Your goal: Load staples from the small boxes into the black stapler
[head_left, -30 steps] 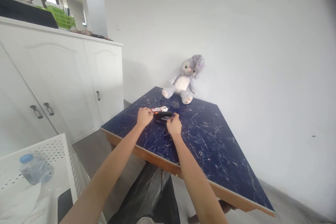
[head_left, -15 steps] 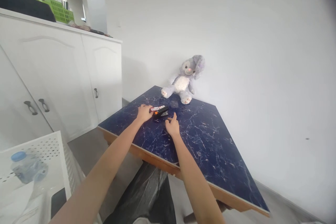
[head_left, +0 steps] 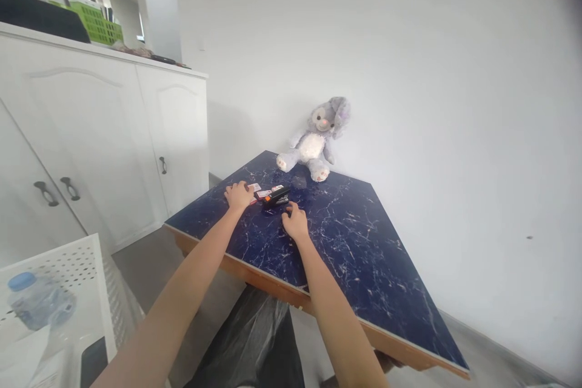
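A black stapler (head_left: 276, 197) with an orange part at its near left end lies on the blue marbled table (head_left: 354, 248). My left hand (head_left: 237, 196) is left of it, palm down, its fingers closed over a small red-and-white box (head_left: 254, 188) that they partly hide. Between that hand and the stapler lies another red-and-white piece (head_left: 263, 194); a similar one shows behind the stapler. My right hand (head_left: 295, 222) is just right of the stapler, fingers bent and apart with nothing in them. Whether a fingertip touches the stapler is unclear.
A grey plush toy (head_left: 313, 142) sits at the table's back corner against the white wall. White cabinets (head_left: 104, 133) stand at the left. Below them is a white perforated basket (head_left: 97, 291) with a plastic bottle (head_left: 39, 300) inside. The table's wooden edge (head_left: 273, 280) runs before me.
My left hand has moved left, away from the stapler, with the red-and-white box. My right hand's pointing index finger has bent in. The view has shifted slightly.
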Demonstrator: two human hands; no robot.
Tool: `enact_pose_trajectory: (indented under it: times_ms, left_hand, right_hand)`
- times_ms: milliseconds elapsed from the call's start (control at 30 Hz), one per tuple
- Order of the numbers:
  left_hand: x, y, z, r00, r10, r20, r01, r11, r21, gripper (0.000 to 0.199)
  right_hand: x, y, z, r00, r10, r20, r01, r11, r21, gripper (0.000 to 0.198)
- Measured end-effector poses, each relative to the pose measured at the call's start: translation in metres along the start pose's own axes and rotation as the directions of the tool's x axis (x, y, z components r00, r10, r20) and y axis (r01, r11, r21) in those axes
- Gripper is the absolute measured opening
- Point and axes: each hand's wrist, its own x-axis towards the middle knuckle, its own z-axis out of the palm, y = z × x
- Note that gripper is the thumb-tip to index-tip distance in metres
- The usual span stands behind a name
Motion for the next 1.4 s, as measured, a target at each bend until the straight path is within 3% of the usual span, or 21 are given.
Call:
enact_pose_trajectory:
  times_ms: [167,267,400,467,633,733,933,1000,1133,1233,1333,1400]
  left_hand:
    - [-0.006,0.002,0.003,0.96,0.248,0.134,-0.257,0.965,0.058,0.044]
    - [-0.006,0.002,0.007,0.932,0.301,0.202,-0.32,0.945,0.064,0.041]
    - [-0.004,0.002,0.009,0.856,0.393,0.335,-0.447,0.889,0.099,0.046]
    - [-0.006,0.004,0.008,0.839,0.419,0.347,-0.484,0.866,0.124,0.048]
    - [-0.015,0.01,0.008,0.838,0.475,0.268,-0.523,0.84,0.146,0.047]
    - [-0.02,0.011,0.009,0.841,0.489,0.231,-0.528,0.835,0.153,0.044]
    - [-0.002,0.029,0.013,0.933,0.352,0.069,-0.357,0.932,0.065,0.052]
    - [0.012,0.042,0.018,0.931,0.356,0.086,-0.359,0.933,0.025,0.052]
    - [0.033,0.064,0.028,0.864,0.438,0.248,-0.446,0.895,-0.023,0.039]
    - [0.036,0.069,0.03,0.835,0.429,0.345,-0.446,0.894,-0.032,0.031]
    - [0.031,0.062,0.023,0.859,0.382,0.342,-0.408,0.913,0.005,0.033]
    - [0.026,0.051,0.015,0.9,0.335,0.278,-0.354,0.935,0.019,0.04]
  right_hand:
    - [-0.001,0.0,0.0,1.0,-0.02,-0.009,0.02,1.0,-0.014,0.049]
    - [-0.002,-0.002,-0.001,1.0,-0.028,-0.005,0.027,0.999,-0.03,0.048]
    - [-0.004,-0.005,-0.001,0.999,-0.051,-0.003,0.051,0.997,-0.051,0.045]
    - [-0.002,-0.006,0.0,0.999,-0.035,-0.008,0.035,0.998,-0.05,0.048]
    - [0.022,-0.006,0.005,0.996,0.062,0.064,-0.058,0.996,-0.061,0.078]
    - [0.034,-0.004,0.009,0.995,0.008,0.104,0.003,0.994,-0.11,0.082]
    - [0.027,-0.001,0.015,0.983,-0.181,0.031,0.183,0.961,-0.209,0.077]
    - [0.025,-0.001,0.015,0.984,-0.178,0.001,0.173,0.959,-0.225,0.074]
    - [0.023,0.001,0.012,0.985,-0.174,-0.017,0.166,0.961,-0.222,0.069]
    - [0.02,0.002,0.008,0.981,-0.193,-0.006,0.188,0.962,-0.201,0.054]
    - [0.019,0.004,0.005,0.983,-0.182,0.001,0.18,0.97,-0.164,0.041]
    - [0.019,0.006,0.005,0.986,-0.165,-0.001,0.163,0.977,-0.136,0.038]
